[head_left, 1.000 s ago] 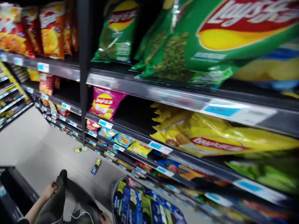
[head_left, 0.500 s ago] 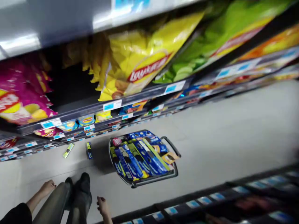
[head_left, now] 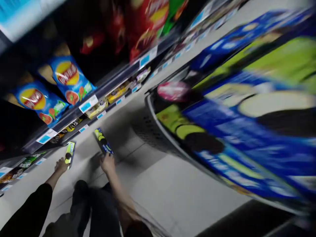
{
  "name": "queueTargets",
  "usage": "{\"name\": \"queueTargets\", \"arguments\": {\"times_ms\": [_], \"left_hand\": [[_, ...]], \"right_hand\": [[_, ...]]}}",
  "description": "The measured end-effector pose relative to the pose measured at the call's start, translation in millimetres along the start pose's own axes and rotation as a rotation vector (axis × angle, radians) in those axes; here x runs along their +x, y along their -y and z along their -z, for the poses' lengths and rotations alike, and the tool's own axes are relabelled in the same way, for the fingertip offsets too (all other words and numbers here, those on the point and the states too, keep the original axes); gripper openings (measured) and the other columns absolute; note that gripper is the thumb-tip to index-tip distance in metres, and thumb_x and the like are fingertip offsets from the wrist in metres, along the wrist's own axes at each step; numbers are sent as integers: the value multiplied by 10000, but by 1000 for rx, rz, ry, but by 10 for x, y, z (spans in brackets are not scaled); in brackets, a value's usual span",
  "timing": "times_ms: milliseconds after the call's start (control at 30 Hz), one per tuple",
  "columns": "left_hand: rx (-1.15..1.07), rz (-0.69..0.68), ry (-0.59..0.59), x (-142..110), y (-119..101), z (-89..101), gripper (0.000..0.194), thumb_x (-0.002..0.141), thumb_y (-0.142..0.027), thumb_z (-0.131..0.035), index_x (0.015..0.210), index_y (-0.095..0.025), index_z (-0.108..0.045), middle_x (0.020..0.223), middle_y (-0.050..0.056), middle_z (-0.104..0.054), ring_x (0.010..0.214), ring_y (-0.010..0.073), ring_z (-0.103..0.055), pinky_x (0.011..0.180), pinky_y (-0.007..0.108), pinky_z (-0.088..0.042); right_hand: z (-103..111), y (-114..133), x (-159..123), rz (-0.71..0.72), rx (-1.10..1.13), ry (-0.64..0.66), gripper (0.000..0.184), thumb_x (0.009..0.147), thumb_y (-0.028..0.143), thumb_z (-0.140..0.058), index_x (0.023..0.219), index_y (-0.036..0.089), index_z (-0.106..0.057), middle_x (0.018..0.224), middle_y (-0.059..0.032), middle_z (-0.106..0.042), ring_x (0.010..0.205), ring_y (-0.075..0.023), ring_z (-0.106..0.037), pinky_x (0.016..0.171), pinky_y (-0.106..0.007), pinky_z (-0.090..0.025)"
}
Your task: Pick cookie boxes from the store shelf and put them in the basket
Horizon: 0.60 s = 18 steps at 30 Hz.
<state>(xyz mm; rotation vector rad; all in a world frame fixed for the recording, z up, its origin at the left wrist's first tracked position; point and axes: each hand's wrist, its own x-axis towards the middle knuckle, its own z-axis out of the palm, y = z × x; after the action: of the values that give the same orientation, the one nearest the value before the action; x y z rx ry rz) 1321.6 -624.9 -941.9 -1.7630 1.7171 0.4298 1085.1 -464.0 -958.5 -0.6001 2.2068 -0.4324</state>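
Two long snack packets lie on the pale floor in front of the bottom shelf. My left hand [head_left: 60,164] is down at the near end of the green and yellow packet [head_left: 69,152], fingers curled against it. My right hand [head_left: 107,162] rests on the near end of the blue and yellow packet [head_left: 103,141], fingers bent over it. Both arms stretch forward past my dark trouser legs [head_left: 93,210]. The picture is smeared by motion.
A wire basket [head_left: 158,118] full of blue and green biscuit boxes looms close on the right. Shelves [head_left: 74,113] with blue crisp bags [head_left: 69,79] and price tags run along the left. Grey floor [head_left: 177,191] lies between.
The view has dropped close to the floor. Both hands have moved forward from beside my legs to the two packets. The basket now fills the right side.
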Motion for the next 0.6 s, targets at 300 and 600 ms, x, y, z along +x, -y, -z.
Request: {"name": "queueTargets", "arguments": {"times_ms": [300,600], "left_hand": [[-288,-13,-24,652,-473,-487,463,820,-321,-604,1233,-162,-467,1267,121,-500,1118,280,-511,933,505,-416],[-977,-364,431,-1737,-331,1024,589,614,-381,-654,1151,-196,-500,1086,31,-679,1026,259,-616,845,328,-511]], "right_hand": [[-241,-213,953,-57,173,-33,480,863,237,-587,1296,130,-408,1261,-151,-497,1127,-295,-509,941,-517,-411],[1253,430,-1803,110,669,104,466,734,396,-649,1117,193,-478,1042,-41,-662,966,-235,-629,824,-303,-509]]}}
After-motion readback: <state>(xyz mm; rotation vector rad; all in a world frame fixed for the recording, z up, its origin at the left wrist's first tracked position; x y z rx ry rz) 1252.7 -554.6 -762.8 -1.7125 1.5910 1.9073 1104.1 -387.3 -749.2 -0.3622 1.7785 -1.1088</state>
